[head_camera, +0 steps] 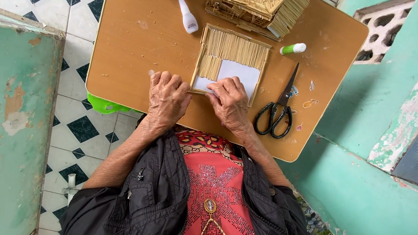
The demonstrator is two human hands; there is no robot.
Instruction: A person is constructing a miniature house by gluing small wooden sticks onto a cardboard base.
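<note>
- The stick-covered card panel lies flat mid-table, just ahead of both hands.
- Left hand — fingers curled, touching the panel's near-left corner.
- Right hand presses fingertips on its bare white part; grip unclear.
- Scissors lie just right; the table edge is close behind the wrists.

Stick panel on table, scissors right, stick house behind.
</note>
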